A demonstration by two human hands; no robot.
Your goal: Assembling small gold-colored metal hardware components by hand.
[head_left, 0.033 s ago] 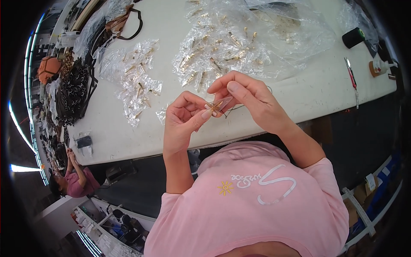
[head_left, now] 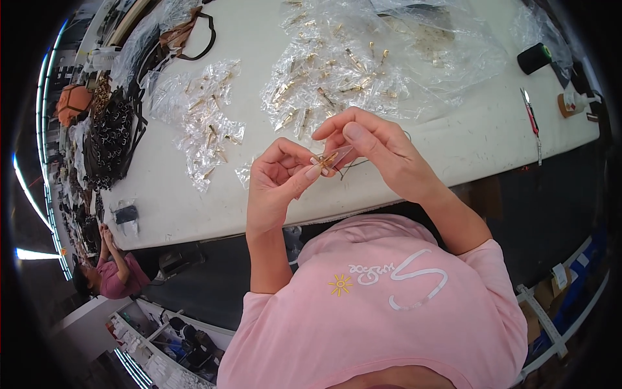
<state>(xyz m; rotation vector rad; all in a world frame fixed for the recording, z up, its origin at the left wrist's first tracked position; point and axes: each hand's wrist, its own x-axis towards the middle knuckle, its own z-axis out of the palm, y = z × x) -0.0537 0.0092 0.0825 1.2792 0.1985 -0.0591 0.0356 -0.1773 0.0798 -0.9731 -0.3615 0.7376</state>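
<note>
My left hand [head_left: 280,178] pinches a small clear plastic bag [head_left: 343,153] between thumb and fingers. A gold-coloured metal piece [head_left: 327,159] shows at the bag, close to the left thumb tip. My right hand [head_left: 389,152] is curled at the bag's other end, its lower fingers against the plastic and partly hidden. Below the right fingers hangs a thin dark cord [head_left: 350,168]. Both hands are held above the front of the pale table [head_left: 194,223]. Behind them lies a large heap of small clear bags [head_left: 324,84] with gold-coloured pieces inside.
To the left is a smaller pile of similar bags [head_left: 210,133]. Black straps [head_left: 110,142] crowd the table's left edge. At right are a black thread spool [head_left: 534,58], a red-handled pointed tool [head_left: 531,113] and a bottle [head_left: 573,104]. Another person [head_left: 120,269] is beyond the left corner.
</note>
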